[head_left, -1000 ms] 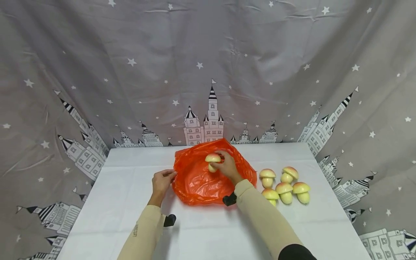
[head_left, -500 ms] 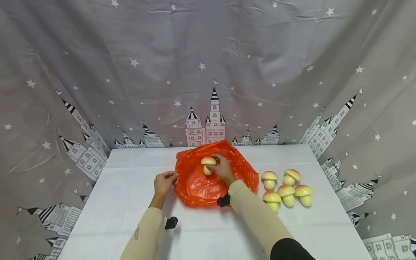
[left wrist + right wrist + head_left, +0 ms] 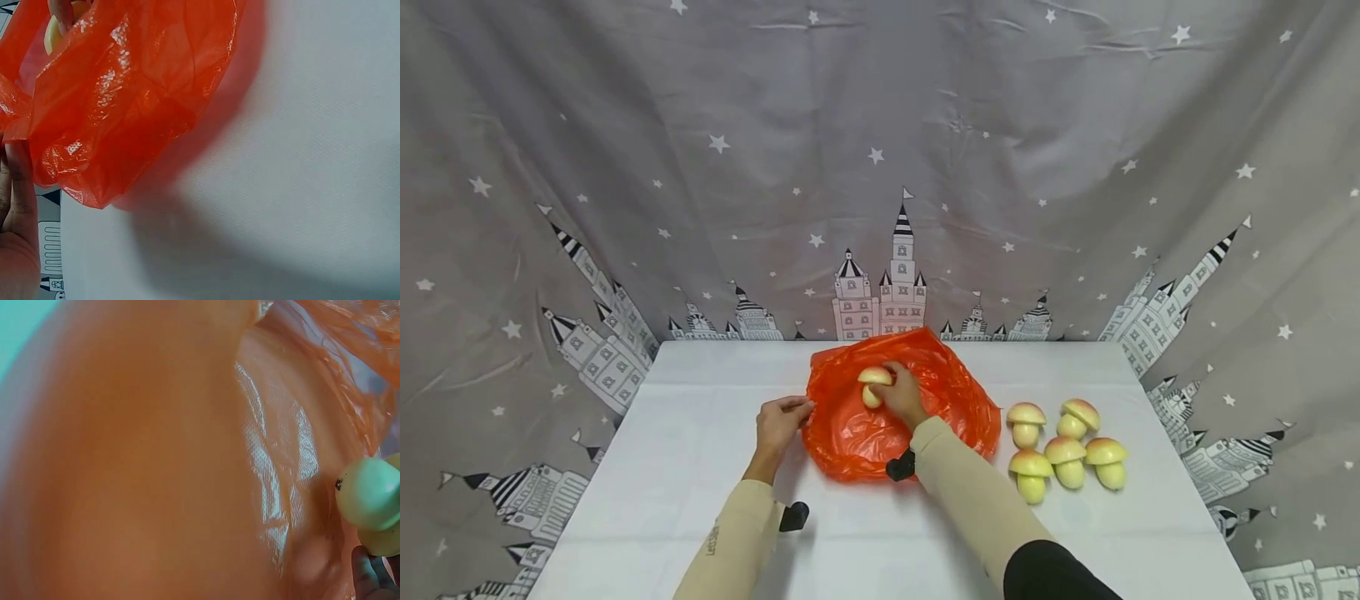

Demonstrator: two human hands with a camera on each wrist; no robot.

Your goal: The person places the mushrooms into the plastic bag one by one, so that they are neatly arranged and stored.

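A toy mushroom (image 3: 874, 377) with an orange-yellow cap and pale stem is held in my right hand (image 3: 906, 398), over the open mouth of a red plastic bag (image 3: 857, 458). In the right wrist view the mushroom's rounded stem (image 3: 369, 494) shows at the right edge, with fingertips (image 3: 364, 575) beneath it. My left hand (image 3: 778, 425) pinches the bag's left rim between thumb and fingers. The left wrist view has the bag's crinkled side (image 3: 125, 94) across the upper left, partly hiding the mushroom.
Several similar mushrooms (image 3: 1065, 454) lie to the right of the bag on the white-covered table (image 3: 700, 458). A grey curtain (image 3: 880, 125) printed with castles and stars hangs behind the table's far edge.
My right hand has carried the mushroom a little leftward and lower over the bag. The left hand keeps its hold on the rim. The whole head view has shifted slightly.
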